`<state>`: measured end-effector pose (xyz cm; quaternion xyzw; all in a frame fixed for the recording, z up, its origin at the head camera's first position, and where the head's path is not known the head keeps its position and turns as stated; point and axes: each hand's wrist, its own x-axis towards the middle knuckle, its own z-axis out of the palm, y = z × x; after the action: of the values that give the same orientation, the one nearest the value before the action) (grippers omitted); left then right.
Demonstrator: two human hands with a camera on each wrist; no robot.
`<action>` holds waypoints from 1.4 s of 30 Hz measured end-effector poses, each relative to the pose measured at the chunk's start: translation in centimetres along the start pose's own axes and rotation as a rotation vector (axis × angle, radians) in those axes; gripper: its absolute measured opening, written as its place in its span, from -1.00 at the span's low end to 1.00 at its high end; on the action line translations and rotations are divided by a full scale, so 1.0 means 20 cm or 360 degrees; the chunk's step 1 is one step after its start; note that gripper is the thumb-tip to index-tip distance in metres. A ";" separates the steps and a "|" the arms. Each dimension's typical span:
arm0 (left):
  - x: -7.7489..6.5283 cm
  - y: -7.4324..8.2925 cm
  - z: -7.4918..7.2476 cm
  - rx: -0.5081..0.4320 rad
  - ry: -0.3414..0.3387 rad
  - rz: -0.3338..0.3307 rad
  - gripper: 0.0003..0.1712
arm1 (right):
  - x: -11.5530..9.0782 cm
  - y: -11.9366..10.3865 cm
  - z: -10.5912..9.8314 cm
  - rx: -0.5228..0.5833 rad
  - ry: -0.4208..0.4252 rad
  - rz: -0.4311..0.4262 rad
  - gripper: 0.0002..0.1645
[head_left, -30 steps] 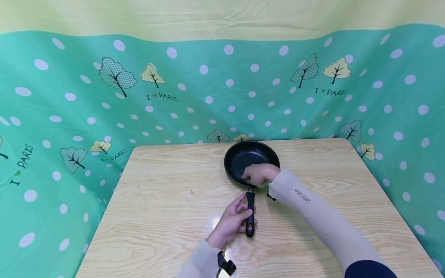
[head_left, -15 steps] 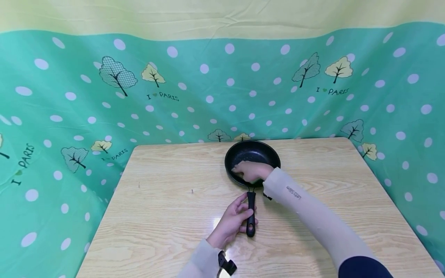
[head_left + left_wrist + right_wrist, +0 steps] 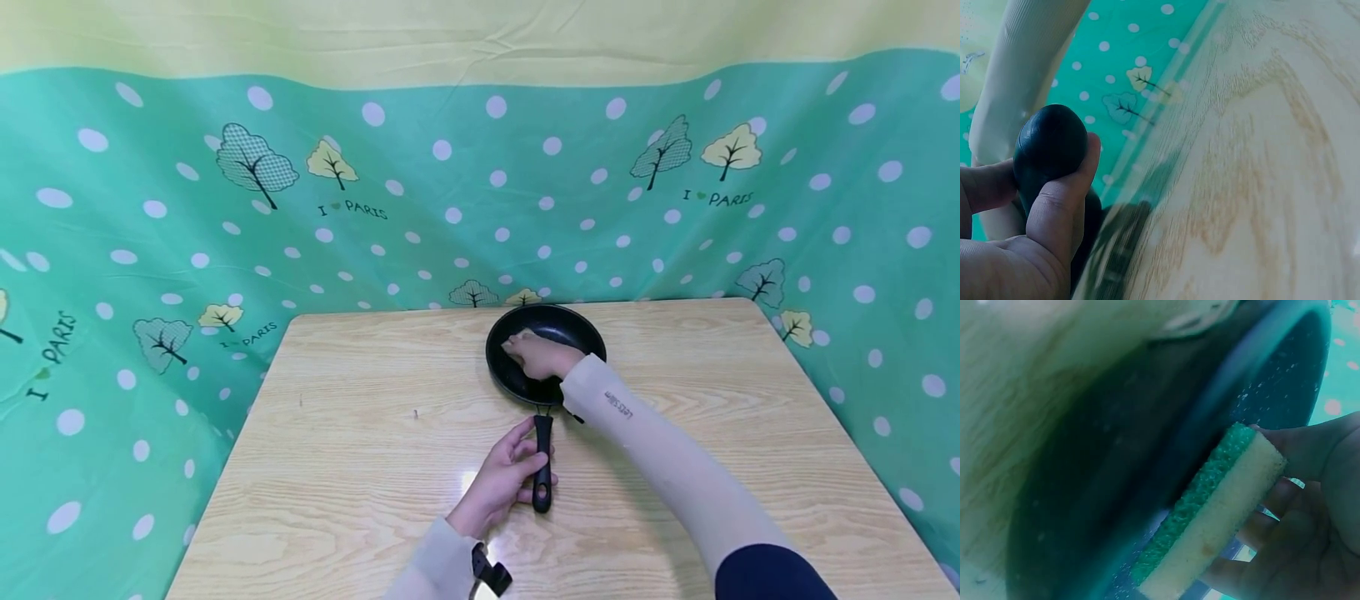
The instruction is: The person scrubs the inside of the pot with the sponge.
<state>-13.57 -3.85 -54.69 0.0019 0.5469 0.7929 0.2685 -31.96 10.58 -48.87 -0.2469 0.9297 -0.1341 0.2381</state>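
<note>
A black frying pan (image 3: 577, 329) sits at the back of the table, its handle (image 3: 542, 475) toward me. My left hand (image 3: 501, 473) grips that handle, thumb on top and fingers underneath; the left wrist view shows the rounded handle end (image 3: 1054, 140) between thumb and fingers. Inside the pan, my right hand (image 3: 546, 357) holds a sponge. In the right wrist view the sponge (image 3: 1210, 512) has a green rough layer facing the pan's speckled inner surface (image 3: 1279, 381) and a cream layer on the palm side. From the head view the right hand mostly covers the sponge.
The light wooden table (image 3: 360, 400) reaches back to a green dotted curtain (image 3: 420, 200), which also hangs along both sides. My right sleeve (image 3: 675, 458) crosses over the table's right half. A dark strap (image 3: 491, 573) is on the left wrist.
My right hand has moved left and then farther back inside the pan with the sponge. The left hand keeps its grip on the handle, and the pan stays nearly in place.
</note>
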 end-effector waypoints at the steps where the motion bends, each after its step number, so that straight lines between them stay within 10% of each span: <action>1: 0.00 0.00 0.00 -0.0002 0.0000 0.0000 -0.18 | 0.00 0.01 -0.01 0.0006 0.0005 0.0003 -0.25; 22: 0.00 -0.01 0.00 0.0002 -0.0001 0.0010 -0.18 | -0.12 0.19 -0.04 -0.0073 0.0070 0.0102 -0.31; 42: 0.00 0.00 0.00 -0.0011 -0.0016 -0.0001 -0.18 | -0.27 0.05 -0.05 -0.0043 -0.0179 0.0213 -0.37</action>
<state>-13.59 -3.89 -54.80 0.0049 0.5430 0.7947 0.2714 -28.74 14.41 -46.25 -0.1945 0.9311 -0.0911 0.2950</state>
